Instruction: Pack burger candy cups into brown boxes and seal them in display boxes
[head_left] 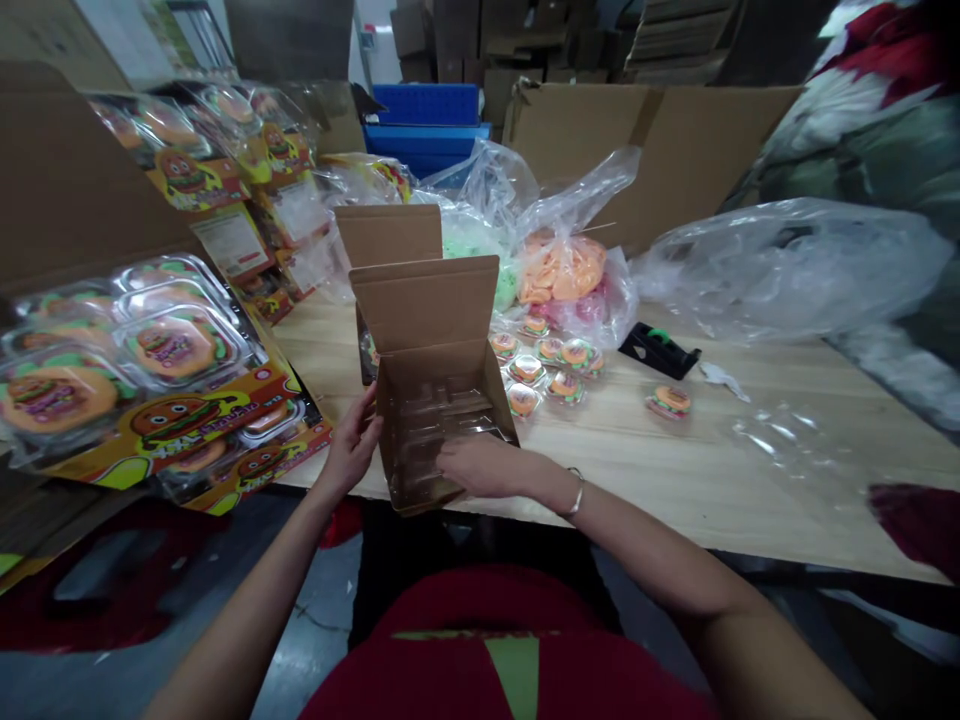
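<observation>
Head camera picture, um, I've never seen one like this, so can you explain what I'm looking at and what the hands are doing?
There is no machine here. A person wears the camera on their head, looking forward and down at their own bare hands. The left hand touches the side of an open cardboard box. The right hand reaches inside, by some clear plastic; whether it grips anything is hard to tell. On the wooden table, right of the box, lie small packaged toy burgers and a black tape dispenser. Behind them sits a clear bag of orange pieces. At the left are printed display boxes of larger burger packs.
</observation>
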